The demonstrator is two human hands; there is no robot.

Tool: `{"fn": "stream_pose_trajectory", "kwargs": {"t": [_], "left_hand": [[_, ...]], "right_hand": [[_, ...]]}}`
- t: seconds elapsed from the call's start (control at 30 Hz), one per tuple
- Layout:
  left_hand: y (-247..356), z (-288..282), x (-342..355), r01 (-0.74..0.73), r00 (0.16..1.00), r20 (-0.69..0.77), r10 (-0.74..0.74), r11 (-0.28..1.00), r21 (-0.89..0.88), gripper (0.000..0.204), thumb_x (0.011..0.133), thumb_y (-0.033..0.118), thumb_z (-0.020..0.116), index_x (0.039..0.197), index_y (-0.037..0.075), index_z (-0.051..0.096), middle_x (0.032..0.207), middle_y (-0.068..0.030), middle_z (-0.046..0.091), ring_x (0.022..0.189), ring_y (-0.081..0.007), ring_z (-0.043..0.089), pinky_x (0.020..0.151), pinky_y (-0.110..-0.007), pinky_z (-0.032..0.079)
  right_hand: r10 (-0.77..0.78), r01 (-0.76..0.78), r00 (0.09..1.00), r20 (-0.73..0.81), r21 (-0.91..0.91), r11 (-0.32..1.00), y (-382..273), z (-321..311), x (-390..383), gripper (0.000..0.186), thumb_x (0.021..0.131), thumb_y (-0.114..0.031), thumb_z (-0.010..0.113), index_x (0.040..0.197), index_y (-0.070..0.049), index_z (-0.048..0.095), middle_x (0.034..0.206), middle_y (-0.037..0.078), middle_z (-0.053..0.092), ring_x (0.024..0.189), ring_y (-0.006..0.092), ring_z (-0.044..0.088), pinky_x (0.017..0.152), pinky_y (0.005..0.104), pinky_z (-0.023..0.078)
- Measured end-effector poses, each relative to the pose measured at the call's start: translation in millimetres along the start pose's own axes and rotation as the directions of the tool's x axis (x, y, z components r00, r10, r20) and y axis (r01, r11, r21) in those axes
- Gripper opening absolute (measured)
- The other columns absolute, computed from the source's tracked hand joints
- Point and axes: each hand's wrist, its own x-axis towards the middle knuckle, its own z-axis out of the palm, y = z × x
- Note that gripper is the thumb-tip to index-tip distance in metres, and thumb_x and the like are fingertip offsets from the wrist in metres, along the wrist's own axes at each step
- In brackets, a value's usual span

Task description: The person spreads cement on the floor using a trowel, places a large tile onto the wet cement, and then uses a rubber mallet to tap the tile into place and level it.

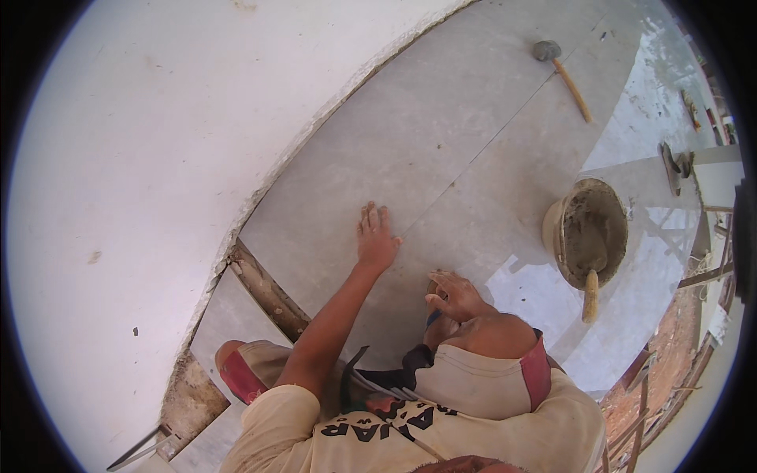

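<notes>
Lying under the left hand (377,243), large grey tile (343,177), flat, faintly smudged

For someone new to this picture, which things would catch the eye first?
Probably the bucket at right, with a wooden-handled tool in its grey mix. Next may come the mallet lying at top right, and the left hand spread on the grey tiles near the middle.

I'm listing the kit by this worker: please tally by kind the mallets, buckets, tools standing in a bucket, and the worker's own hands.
Mallet: 1
Bucket: 1
Wooden-handled tool in the bucket: 1
Hands, left hand and right hand: 2
Total: 5
</notes>
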Motion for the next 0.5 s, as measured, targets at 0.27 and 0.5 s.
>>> {"fn": "stream_pose_trajectory", "kwargs": {"t": [0.27, 0.5], "left_hand": [[5.3, -9.4, 1.3, -0.005, 0.997, 0.076, 0.006, 1.000, -0.020, 0.088, 0.092, 0.038, 0.068, 0.158, 0.004, 0.021, 0.167, -0.0214, 0.007, 0.155, -0.0372, 0.007, 0.124, -0.051, 0.012], [-0.4, -11.6, 4.4, 0.012, 1.000, 0.016, -0.012, 0.999, -0.042, 0.091, 0.091, 0.040, 0.069, 0.159, 0.004, 0.019, 0.166, -0.0241, 0.005, 0.155, -0.0391, 0.002, 0.123, -0.057, 0.008]], "right_hand": [[0.134, -0.282, 0.856, 0.500, 0.234, 0.930, -27.4, -84.8, -10.0, 0.070, 0.097, -0.054, 0.055, 0.145, -0.004, 0.047, 0.139, 0.023, 0.058, 0.129, 0.0363, 0.057, 0.108, 0.0427, 0.044], [0.095, 0.016, 0.939, -0.332, 0.315, 0.949, 5.9, -342.7, 107.6, 0.055, 0.097, -0.032, 0.064, 0.141, -0.002, 0.051, 0.123, 0.023, 0.068, 0.114, 0.0250, 0.066, 0.094, 0.0342, 0.051]]}}
